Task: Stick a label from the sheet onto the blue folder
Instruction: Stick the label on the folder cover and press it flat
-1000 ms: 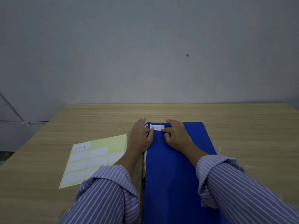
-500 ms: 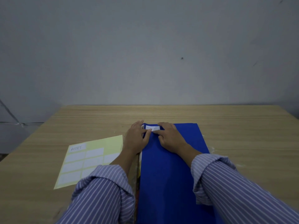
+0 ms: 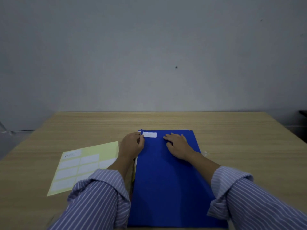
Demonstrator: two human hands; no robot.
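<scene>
A blue folder (image 3: 166, 176) lies flat on the wooden table in front of me. A small white label (image 3: 149, 134) sits flat at the folder's far left corner. My left hand (image 3: 132, 145) rests at the folder's left edge, with its thumb tip touching the label's left end. My right hand (image 3: 179, 145) lies palm down on the folder to the right of the label, fingers spread and apart from it. The pale yellow label sheet (image 3: 83, 165) lies to the left, with several white labels on it, one with writing.
The wooden table (image 3: 240, 146) reaches back to a grey wall. Bare tabletop lies right of the folder and behind it. My striped sleeves cover the near part of the sheet and folder. A dark object shows at the far right edge (image 3: 303, 113).
My right hand has slid off the label to the right, leaving the label uncovered on the folder. My left hand has stayed at the label's left end.
</scene>
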